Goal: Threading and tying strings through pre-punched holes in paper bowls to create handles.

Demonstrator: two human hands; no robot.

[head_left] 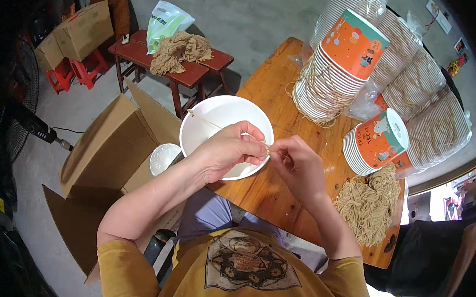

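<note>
Both hands meet over the near right rim of a large white bucket (196, 133), whose open mouth faces up. My left hand (232, 148) pinches a thin tan cord (268, 150), fingertips closed together. The fingers of my right hand (296, 165) are closed on the same cord, right beside the left fingertips. Another stretch of cord crosses the inside of the bucket from its left rim toward my left hand. What the cord does between the fingertips is too small to make out.
On the wooden table (262, 90) stand stacked orange paper buckets (356, 44), a shorter stack (375, 139), plastic-wrapped stacks (441, 121) and a heap of tan cord (369, 206). An open cardboard box (109, 147) sits at left. More cord (181, 51) lies on a red bench (133, 49).
</note>
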